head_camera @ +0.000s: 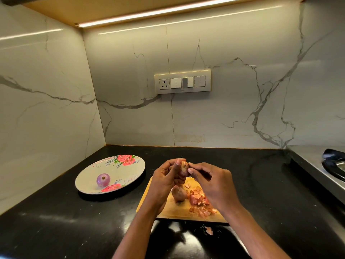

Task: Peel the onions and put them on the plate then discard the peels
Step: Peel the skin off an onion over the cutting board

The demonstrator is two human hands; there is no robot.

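Three onions are in the scene. One peeled onion (103,180), purple and glossy, lies on the flowered plate (130,165) at the left. One unpeeled onion (179,193) rests on the wooden cutting board (168,208), just beside a heap of peels (200,202). The third, the held onion (184,168), is up in the air above the far end of the board, between the two hands.

The left hand (164,177) grips this onion with fingers curled around its near side, thumb up along it. The right hand (211,179) has its fingertips (190,171) pressed together at the onion's right edge, and it seems to pinch a bit of skin there; the skin itself is too small to see clearly.

I judge that the onion is light and firm, so it does not need strong pressure. The dry outer skin looks thin and brittle; it probably tears into small flakes, as the heap on the board suggests. For this reason it is better to take hold at the tip or the root end, where the skin lifts, and to pull along the onion. Once peeled, the surface is likely smooth and a little slippery, and the round shape can roll on the plate, so it should be set down gently.

One small peel (209,230) lies on the black counter (74,221), near the front of the board; such pieces are very light and easy to miss when discarding.
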